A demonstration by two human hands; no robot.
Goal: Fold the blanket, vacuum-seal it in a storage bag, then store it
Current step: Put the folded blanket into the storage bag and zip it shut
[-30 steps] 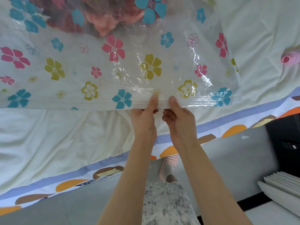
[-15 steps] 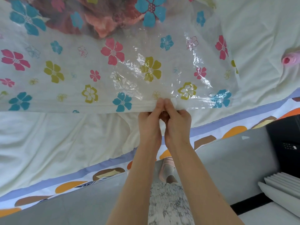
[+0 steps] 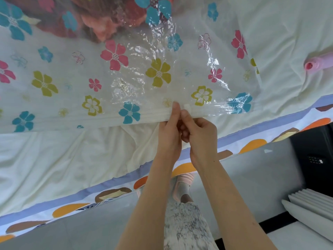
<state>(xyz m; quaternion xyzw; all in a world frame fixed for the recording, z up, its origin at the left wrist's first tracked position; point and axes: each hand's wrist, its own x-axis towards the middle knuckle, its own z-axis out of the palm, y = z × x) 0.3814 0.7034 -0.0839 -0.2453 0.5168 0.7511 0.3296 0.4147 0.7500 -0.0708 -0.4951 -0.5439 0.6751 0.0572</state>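
In the head view, a clear bag point(image 3: 126, 82) printed with coloured flowers is seen lying flat on a cream sheet point(image 3: 63, 156). The bag is spread across the upper half of the picture, from the left edge to right of the middle. The blanket point(image 3: 100, 24), in pink and red-brown tones, is seen through the plastic at the far end of the bag, at the top edge of the picture. The near part of the bag is flat and wrinkled, and light is reflected on it.

Along the near edge of the bag a pale zip strip point(image 3: 140, 119) is seen. A small white clip point(image 3: 186, 106) is set on this strip, close to its right end.

The strip is pinched by the left hand point(image 3: 168, 136) just left of the clip, with the thumb laid on top and the other fingers hidden under the edge. The clip is pinched by the right hand point(image 3: 201, 138) between thumb and forefinger, and the other fingers are curled into the palm. The two hands are touching each other.

A pink tube point(image 3: 319, 62) is lying on the sheet at the right, well apart from the bag. A border point(image 3: 72, 201) with a purple band and orange ovals is hung over a grey bed side point(image 3: 252, 177). Between the forearms a foot point(image 3: 182, 188) in a pink slipper is seen.
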